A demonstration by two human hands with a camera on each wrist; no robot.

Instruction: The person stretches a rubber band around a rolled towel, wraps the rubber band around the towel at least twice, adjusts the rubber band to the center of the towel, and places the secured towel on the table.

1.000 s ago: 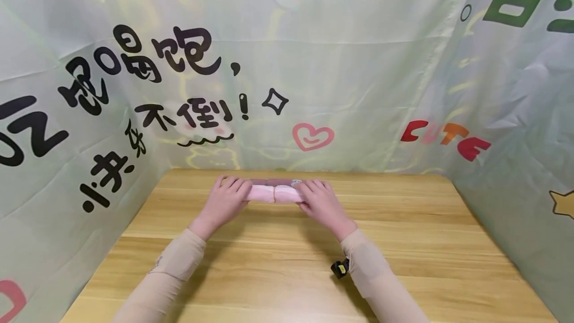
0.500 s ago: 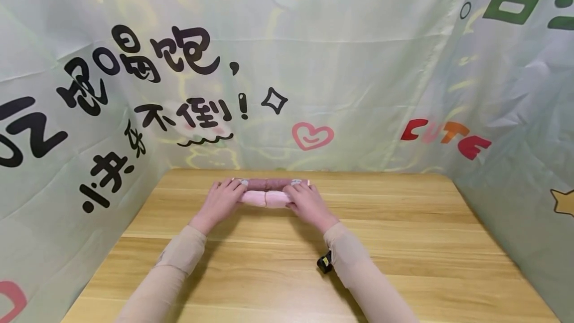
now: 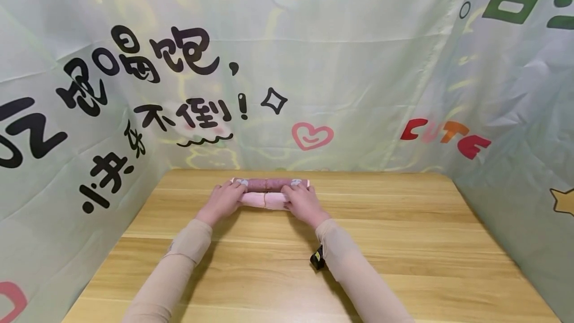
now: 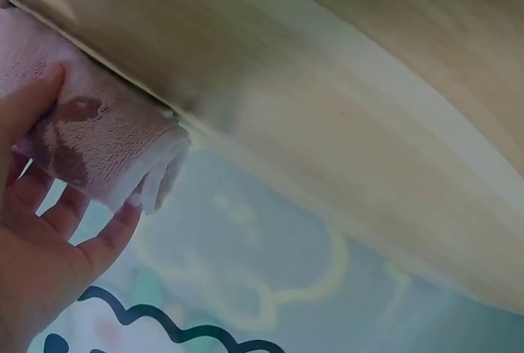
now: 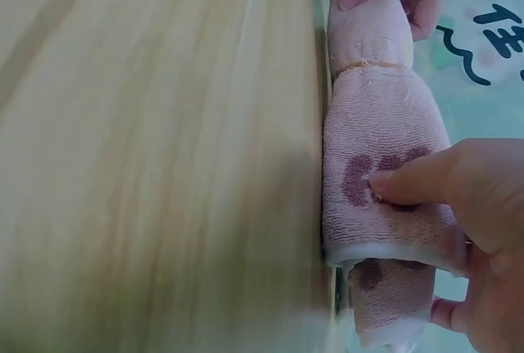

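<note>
A light pink rolled towel [image 3: 275,201], cinched at its middle by a thin band [image 5: 372,65], lies crosswise near the table's back edge. Directly behind it is a darker mauve rolled towel [image 3: 278,184] with pale prints near its ends. My left hand [image 3: 223,199] grips the left end of the pink roll; its thumb lies on the terry cloth in the left wrist view. At the other end, my right hand [image 3: 305,203] holds the roll, thumb [image 5: 417,179] pressed on a brown print. Fingers partly hide both ends of the pink roll.
The wooden table [image 3: 269,273] extends forward and to both sides of the arms. Printed fabric walls [image 3: 358,88] enclose its back and sides. A small black device [image 3: 317,258] sits at the right wrist.
The pink rolled towel has moved slightly left and toward me, uncovering more of the mauve roll. My right hand has shifted left. Both hands keep hold of the pink roll.
</note>
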